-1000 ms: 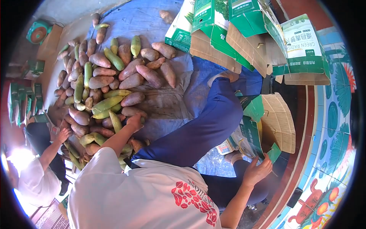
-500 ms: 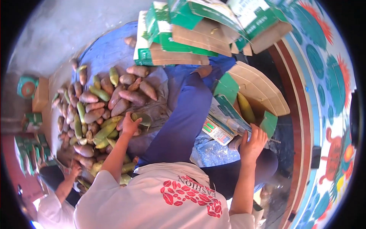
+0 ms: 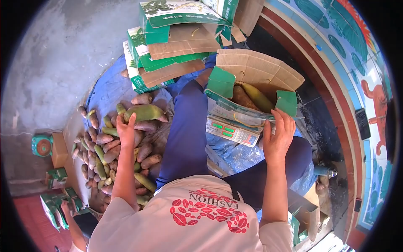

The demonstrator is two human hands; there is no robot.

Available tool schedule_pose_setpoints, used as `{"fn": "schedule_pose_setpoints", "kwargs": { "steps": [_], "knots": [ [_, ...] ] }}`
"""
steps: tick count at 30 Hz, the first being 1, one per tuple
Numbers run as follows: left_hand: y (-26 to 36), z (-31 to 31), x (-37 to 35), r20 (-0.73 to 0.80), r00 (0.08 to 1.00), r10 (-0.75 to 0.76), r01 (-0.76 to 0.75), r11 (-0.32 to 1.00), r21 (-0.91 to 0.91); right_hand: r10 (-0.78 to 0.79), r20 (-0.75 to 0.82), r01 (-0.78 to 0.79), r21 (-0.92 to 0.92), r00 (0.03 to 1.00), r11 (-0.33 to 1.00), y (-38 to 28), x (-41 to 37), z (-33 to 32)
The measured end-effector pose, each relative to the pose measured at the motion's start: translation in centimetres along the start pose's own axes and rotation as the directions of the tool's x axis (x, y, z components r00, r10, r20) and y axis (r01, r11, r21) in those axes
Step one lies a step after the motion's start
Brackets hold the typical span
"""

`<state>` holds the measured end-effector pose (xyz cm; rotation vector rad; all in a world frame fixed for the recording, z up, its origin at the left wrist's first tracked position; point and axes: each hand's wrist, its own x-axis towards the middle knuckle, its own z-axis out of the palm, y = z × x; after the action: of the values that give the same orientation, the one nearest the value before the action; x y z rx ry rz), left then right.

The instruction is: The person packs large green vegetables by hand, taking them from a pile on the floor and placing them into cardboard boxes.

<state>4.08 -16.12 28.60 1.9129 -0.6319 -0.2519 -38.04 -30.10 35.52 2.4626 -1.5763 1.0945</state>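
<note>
My left hand [image 3: 125,131] is closed around the lower side of a long, thick green vegetable [image 3: 146,112], holding it over a heap of reddish-brown tubers [image 3: 150,161] and green ones. My right hand [image 3: 278,133] grips the near edge of an open cardboard box [image 3: 260,67], thumb outside and fingers over the rim. Inside the box lie another green vegetable [image 3: 257,96] and a brown tuber [image 3: 242,99]. Under the box's near side is a digital scale [image 3: 233,132] with lit green displays. Part of the box's inside is hidden by its front wall.
Folded green-and-white cartons [image 3: 176,46] are stacked beyond my left leg. A blue sheet [image 3: 109,80] lies under the heap. Another person's arm [image 3: 72,224] shows at lower left. At far left is a teal round-dial device [image 3: 42,145]; a painted wall [image 3: 365,80] curves along the right.
My left hand has raised the green vegetable and moved it forward over the heap. My right hand stays at the box edge. The view has turned, and the other person's arm has shifted.
</note>
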Motion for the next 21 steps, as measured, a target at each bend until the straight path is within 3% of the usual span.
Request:
{"fn": "schedule_pose_setpoints", "kwargs": {
  "steps": [2, 5, 6, 8, 10, 12, 14, 15, 17, 21],
  "knots": [
    [-2.4, 0.4, 0.1, -0.016, 0.998, 0.066, -0.062, 0.984, 0.164, 0.017, -0.025, -0.016, 0.031, 1.000, 0.999, 0.2, -0.2, -0.3],
    [-9.2, 0.3, 0.2, 0.021, 0.996, -0.091, 0.086, 0.976, 0.200, 0.038, -0.050, -0.035, 0.061, 0.998, 0.998, 0.5, -0.5, -0.8],
    [-10.8, 0.4, -0.8, -0.014, 0.997, -0.079, 0.080, 0.975, 0.209, 0.036, -0.062, -0.032, 0.065, 0.997, 0.997, 0.7, -0.6, -0.8],
    [-21.0, -0.5, -0.4, 0.077, 0.990, -0.121, 0.098, 0.962, 0.256, 0.033, -0.083, -0.028, 0.064, 0.996, 0.998, 0.9, -0.7, -0.9],
    [-24.4, -1.2, -2.8, 0.050, 0.938, -0.342, 0.248, 0.766, 0.593, 0.028, -0.100, -0.023, 0.056, 0.995, 0.998, 1.1, -0.9, -1.1],
    [-27.6, -2.4, -5.0, 0.046, 0.877, -0.479, 0.313, 0.641, 0.701, 0.010, -0.126, -0.009, 0.013, 0.992, 1.000, 1.0, -1.1, -1.7],
    [-29.5, -3.9, -6.9, 0.011, 0.791, -0.611, 0.487, 0.641, 0.593, -0.006, -0.171, 0.003, -0.018, 0.985, 1.000, 1.0, -1.5, -2.6],
    [-29.9, -4.3, -7.4, 0.012, 0.733, -0.680, 0.618, 0.674, 0.405, 0.002, -0.187, -0.007, -0.026, 0.982, 1.000, 0.9, -1.7, -3.2],
    [-30.8, -5.2, -8.4, 0.015, 0.610, -0.792, 0.790, 0.609, 0.074, 0.015, -0.218, -0.025, -0.043, 0.976, 0.999, 0.5, -2.3, -4.5],
    [-30.4, -6.3, -8.3, -0.033, 0.521, -0.853, 0.853, 0.521, 0.013, 0.028, -0.252, -0.046, -0.064, 0.967, 0.997, -0.4, -2.6, -7.0]
  ]
}}
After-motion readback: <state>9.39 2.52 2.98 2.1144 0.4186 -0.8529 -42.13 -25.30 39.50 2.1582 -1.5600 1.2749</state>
